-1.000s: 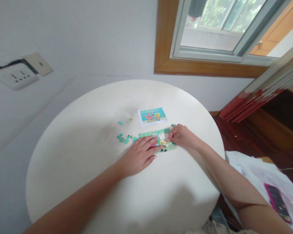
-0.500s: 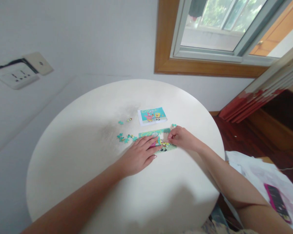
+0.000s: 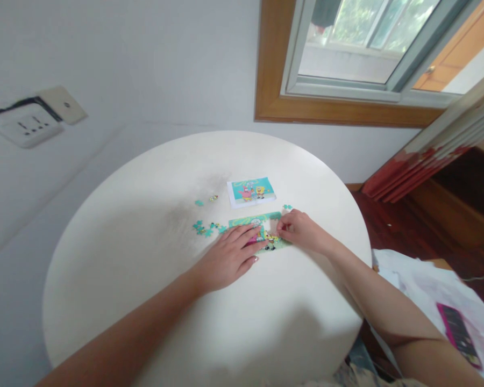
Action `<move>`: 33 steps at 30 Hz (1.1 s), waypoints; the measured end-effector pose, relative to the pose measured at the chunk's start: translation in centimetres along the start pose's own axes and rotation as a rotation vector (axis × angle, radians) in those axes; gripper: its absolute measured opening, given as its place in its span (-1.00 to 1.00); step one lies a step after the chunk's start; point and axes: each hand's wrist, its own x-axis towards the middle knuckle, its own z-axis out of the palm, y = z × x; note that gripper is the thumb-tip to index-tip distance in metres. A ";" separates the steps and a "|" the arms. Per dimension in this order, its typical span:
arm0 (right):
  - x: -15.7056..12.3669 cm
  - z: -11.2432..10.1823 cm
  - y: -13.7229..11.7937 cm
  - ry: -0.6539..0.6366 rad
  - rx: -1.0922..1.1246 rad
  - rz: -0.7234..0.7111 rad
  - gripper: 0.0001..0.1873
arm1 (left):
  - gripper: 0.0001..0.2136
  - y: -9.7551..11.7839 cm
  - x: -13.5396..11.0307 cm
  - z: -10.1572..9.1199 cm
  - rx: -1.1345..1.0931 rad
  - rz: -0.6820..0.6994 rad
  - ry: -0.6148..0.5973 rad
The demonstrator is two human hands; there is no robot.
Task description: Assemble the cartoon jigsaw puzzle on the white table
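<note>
A small cartoon jigsaw puzzle (image 3: 262, 221) lies partly assembled near the middle of a round white table (image 3: 153, 258). My left hand (image 3: 228, 258) rests flat on its left side, fingers stretched out over the pieces. My right hand (image 3: 300, 230) sits at the puzzle's right edge with its fingertips pinched together on the puzzle; whether a piece is in them is hidden. A reference picture card (image 3: 250, 192) lies just beyond the puzzle. Several loose teal pieces (image 3: 205, 228) are scattered left of it, and one more teal piece (image 3: 287, 207) lies behind my right hand.
A wall with a white socket plate (image 3: 28, 124) stands to the left. A wood-framed window (image 3: 347, 80) is behind the table. At the right are a folded red and white screen (image 3: 431, 150), a dark wooden floor, and a pink phone (image 3: 457, 334) on white paper.
My right hand has slid slightly left and toward me along the puzzle's right edge. My left hand has stayed in place.
</note>
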 end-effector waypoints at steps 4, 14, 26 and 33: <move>0.1 -0.2 0.2 0.003 0.041 0.004 -0.91 | -0.60 0.0 0.0 0.0 -0.003 0.001 0.001; 0.3 -0.7 1.6 0.002 0.079 0.028 -0.87 | -0.62 0.0 0.0 0.0 -0.025 -0.007 0.005; 0.4 -0.3 2.2 -0.024 0.066 0.051 -0.83 | -0.60 -0.2 -0.1 0.1 -0.018 -0.001 0.010; 0.4 -0.4 1.8 -0.019 0.151 0.053 -0.82 | -0.61 -0.1 -0.1 0.1 0.014 -0.002 -0.021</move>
